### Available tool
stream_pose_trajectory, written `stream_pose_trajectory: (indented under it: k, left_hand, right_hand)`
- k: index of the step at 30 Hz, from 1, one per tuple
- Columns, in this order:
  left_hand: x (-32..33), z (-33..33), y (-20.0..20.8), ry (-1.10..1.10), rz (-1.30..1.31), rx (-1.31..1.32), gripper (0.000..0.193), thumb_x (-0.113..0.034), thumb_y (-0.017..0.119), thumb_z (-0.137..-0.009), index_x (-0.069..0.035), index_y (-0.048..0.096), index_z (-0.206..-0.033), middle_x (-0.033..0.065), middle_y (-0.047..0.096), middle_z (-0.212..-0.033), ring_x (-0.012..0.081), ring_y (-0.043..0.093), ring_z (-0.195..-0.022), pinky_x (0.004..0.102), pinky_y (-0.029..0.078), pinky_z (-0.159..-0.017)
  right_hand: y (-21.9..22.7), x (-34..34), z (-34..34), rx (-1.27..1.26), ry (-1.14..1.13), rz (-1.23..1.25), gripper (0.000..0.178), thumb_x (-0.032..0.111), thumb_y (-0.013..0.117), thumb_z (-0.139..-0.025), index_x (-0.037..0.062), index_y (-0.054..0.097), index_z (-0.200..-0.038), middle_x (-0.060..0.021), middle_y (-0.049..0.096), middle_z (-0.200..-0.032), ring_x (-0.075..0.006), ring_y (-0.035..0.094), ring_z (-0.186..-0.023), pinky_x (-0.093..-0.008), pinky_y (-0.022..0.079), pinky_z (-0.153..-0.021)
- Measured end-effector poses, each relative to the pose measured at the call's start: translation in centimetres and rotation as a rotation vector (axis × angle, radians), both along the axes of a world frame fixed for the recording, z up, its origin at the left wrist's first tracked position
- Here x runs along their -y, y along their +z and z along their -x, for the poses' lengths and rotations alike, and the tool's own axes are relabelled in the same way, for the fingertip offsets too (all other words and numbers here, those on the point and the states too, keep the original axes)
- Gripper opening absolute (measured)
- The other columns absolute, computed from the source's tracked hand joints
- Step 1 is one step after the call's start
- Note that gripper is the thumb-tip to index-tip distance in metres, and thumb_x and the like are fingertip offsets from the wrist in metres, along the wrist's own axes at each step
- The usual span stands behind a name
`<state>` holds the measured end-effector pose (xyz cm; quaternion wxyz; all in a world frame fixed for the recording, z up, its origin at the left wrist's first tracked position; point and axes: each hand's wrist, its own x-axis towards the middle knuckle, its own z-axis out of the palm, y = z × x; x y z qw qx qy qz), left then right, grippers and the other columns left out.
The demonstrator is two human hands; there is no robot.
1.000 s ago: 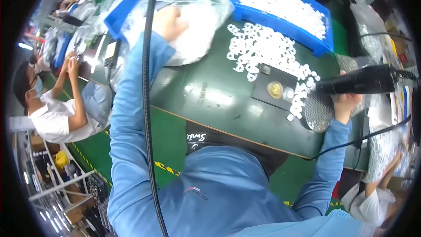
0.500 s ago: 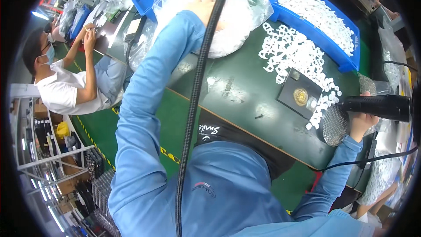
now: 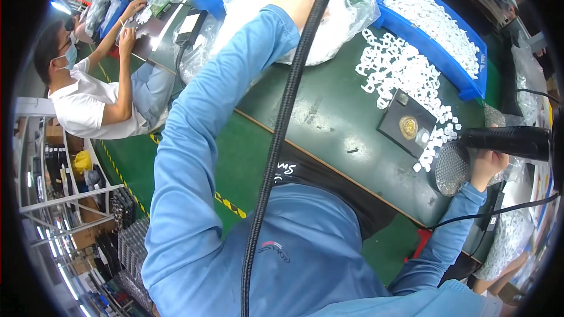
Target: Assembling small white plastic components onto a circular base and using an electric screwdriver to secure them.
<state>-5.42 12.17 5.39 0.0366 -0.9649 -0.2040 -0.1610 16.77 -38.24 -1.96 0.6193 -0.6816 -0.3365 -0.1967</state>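
Note:
My left hand (image 3: 295, 1) is over the clear plastic bag (image 3: 359, 0) filled with white pieces, at the far middle of the bench. Its fingers look curled, and a black braided cord (image 3: 292, 82) crosses in front of them, so what they hold is hidden. On the right, my right hand (image 3: 487, 169) sits beneath a black cylindrical tool (image 3: 506, 142) that covers most of its fingers. Beside that hand stands a round, dimpled grey disc (image 3: 452, 169). Nearby lies a dark square block (image 3: 392, 124) with a round gold-coloured part (image 3: 409, 127) on it.
Loose white plastic pieces (image 3: 399, 67) spread across the dark green bench (image 3: 317, 117). Behind them stands a blue bin (image 3: 470, 89) full of small white parts. A black cable (image 3: 499, 208) runs along the right. A co-worker (image 3: 88, 103) sits at the left.
My left hand has shifted at the bag, its fingers now more curled. My right hand stays by the black tool. The view has shifted slightly, and the co-worker's far arm reaches farther out.

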Motion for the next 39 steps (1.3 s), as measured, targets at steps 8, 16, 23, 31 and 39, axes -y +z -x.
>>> stream_pose_trajectory:
  k: [8, 16, 23, 31, 39]
  left_hand:
    - [-3.5, 1.5, 0.8, -0.071, 0.123, 0.386, 0.034, -0.038, 0.072, -0.080, -0.006, 0.074, -0.092, 0.0179, 0.073, -0.086, 0.0354, 0.071, -0.085, 0.0450, 0.057, -0.076]
    - [-0.5, 2.3, 8.0, -0.330, 0.770, 0.719, 0.011, -0.007, 0.063, -0.081, 0.001, 0.067, -0.074, 0.0000, 0.061, -0.062, 0.0084, 0.056, -0.058, 0.0259, 0.042, -0.053]
    - [12.6, -5.8, 5.6, -0.500, 0.397, 0.490, 0.031, -0.034, 0.067, -0.081, -0.004, 0.073, -0.085, 0.0176, 0.071, -0.084, 0.0348, 0.071, -0.083, 0.0447, 0.057, -0.078]
    - [14.9, -8.1, -2.9, -0.525, 0.308, 0.204, 0.028, -0.032, 0.068, -0.087, -0.005, 0.072, -0.094, 0.0119, 0.058, -0.111, 0.0302, 0.058, -0.105, 0.0420, 0.053, -0.087]
    - [15.3, -6.2, -4.0, -0.671, 0.327, 0.388, 0.035, -0.037, 0.071, -0.086, -0.006, 0.073, -0.104, 0.0159, 0.056, -0.133, 0.0335, 0.055, -0.113, 0.0435, 0.045, -0.096]
  right_hand:
    - [0.5, 0.7, -0.5, 0.102, -0.044, 0.187, 0.027, 0.006, 0.063, -0.095, -0.0092, 0.067, -0.117, -0.0161, 0.072, -0.115, -0.0196, 0.068, -0.102, -0.0322, 0.052, -0.093]
    - [-0.4, 1.4, -1.5, 0.098, -0.005, 0.210, 0.027, -0.001, 0.062, -0.093, -0.0127, 0.063, -0.116, -0.0186, 0.071, -0.117, -0.0220, 0.068, -0.106, -0.0337, 0.052, -0.096]
    - [-0.4, 1.4, -1.3, 0.003, -0.015, 0.128, 0.024, -0.001, 0.062, -0.093, -0.0128, 0.065, -0.114, -0.0195, 0.071, -0.116, -0.0214, 0.068, -0.106, -0.0323, 0.052, -0.094]
    - [0.4, -0.1, -0.1, 0.108, -0.077, 0.189, 0.027, 0.003, 0.062, -0.094, -0.0103, 0.066, -0.117, -0.0161, 0.072, -0.114, -0.0189, 0.068, -0.100, -0.0314, 0.054, -0.092]
    - [-0.4, 1.5, 0.4, -0.081, 0.039, 0.112, 0.035, 0.007, 0.062, -0.095, -0.0107, 0.061, -0.124, -0.0195, 0.068, -0.124, -0.0256, 0.068, -0.108, -0.0370, 0.054, -0.097]
